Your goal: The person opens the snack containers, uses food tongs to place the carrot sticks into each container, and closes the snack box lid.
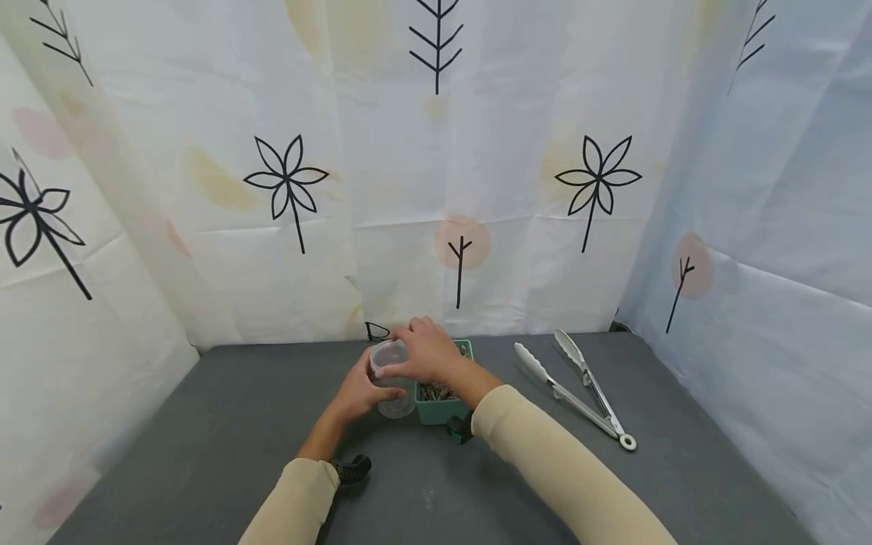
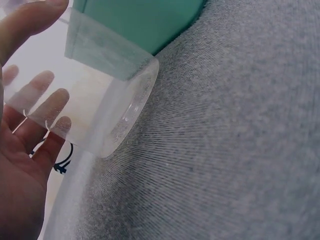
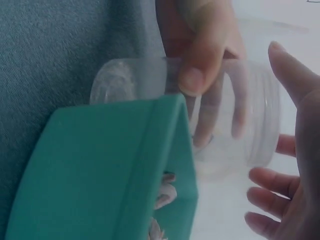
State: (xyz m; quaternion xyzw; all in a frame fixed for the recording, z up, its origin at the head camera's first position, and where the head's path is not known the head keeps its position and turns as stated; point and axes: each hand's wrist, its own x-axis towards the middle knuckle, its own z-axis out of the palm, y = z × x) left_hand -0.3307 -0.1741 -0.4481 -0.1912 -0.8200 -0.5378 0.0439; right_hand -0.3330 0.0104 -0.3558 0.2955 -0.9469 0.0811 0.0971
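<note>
A clear plastic cup-like container (image 1: 397, 401) stands upright on the dark table, directly left of a green box (image 1: 439, 412). My left hand (image 1: 361, 390) grips its side, the thumb (image 2: 30, 25) on one face and the fingers (image 2: 55, 102) showing through the far wall. Over the container's top, my right hand (image 1: 429, 352) is spread. In the right wrist view its thumb (image 3: 295, 72) stands apart from the rim, and the fingertips (image 3: 267, 192) are close to the rim; whether they touch it I cannot tell. Small greyish pieces (image 3: 165, 192) lie inside the box, partly hidden by my right arm.
Spread tongs (image 1: 589, 401) with pale tips lie to the right of the box on the dark table (image 1: 272, 424). Patterned white cloth (image 1: 381, 189) hangs behind and along both sides. Dark straps (image 1: 353, 469) sit at my wrists, below the beige sleeves.
</note>
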